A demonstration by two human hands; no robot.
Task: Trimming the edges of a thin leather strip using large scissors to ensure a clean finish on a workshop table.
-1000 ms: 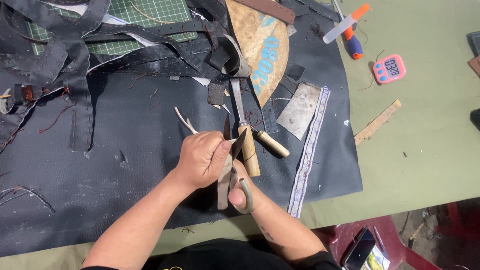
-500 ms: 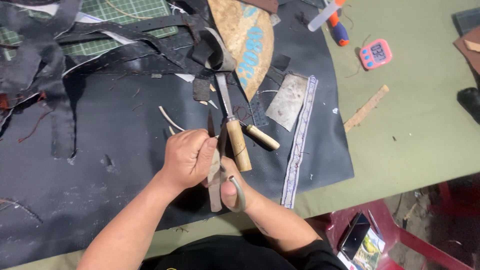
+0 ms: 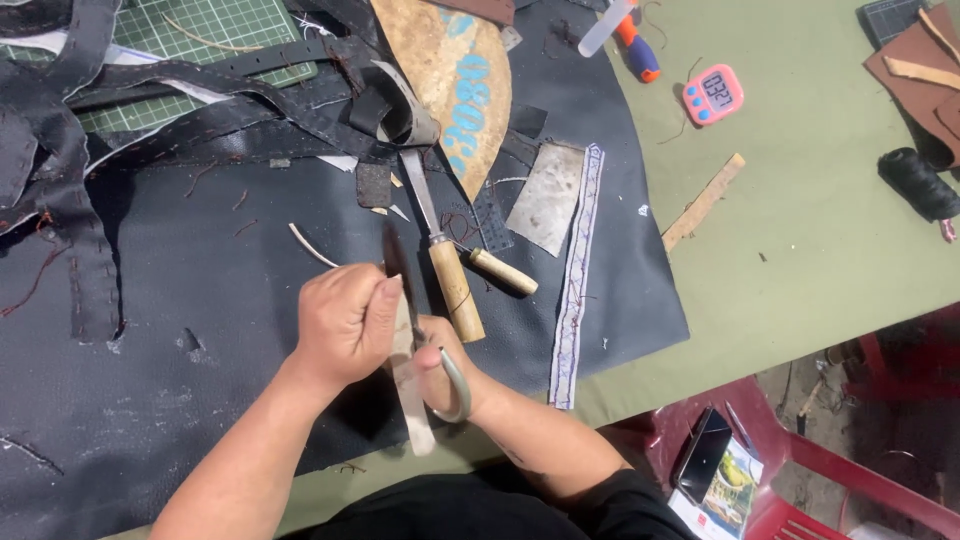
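Note:
My left hand [image 3: 345, 322] is closed around a narrow pale strip [image 3: 412, 405] whose lower end hangs down towards me. My right hand [image 3: 445, 372] grips grey-handled scissors [image 3: 456, 385]; their dark blades [image 3: 396, 262] point away from me along the strip, above my left fingers. Both hands hover over a large black leather sheet [image 3: 200, 340] spread on the table. Just beyond them lie a wooden-handled knife [image 3: 455, 290] and a smaller wooden-handled tool [image 3: 502, 271].
Black leather strips [image 3: 90, 170] and a green cutting mat [image 3: 210, 25] lie at the back left, a brown curved piece [image 3: 440, 80] behind the knife. A metal plate [image 3: 547, 197], patterned strip [image 3: 573, 290], pink timer [image 3: 712, 94], black thread spool [image 3: 915, 182] and red stool [image 3: 790, 470] are to the right.
The camera view has shifted slightly. My hands stay together on the strip and scissors, and the blades now reach further up past my left fingers.

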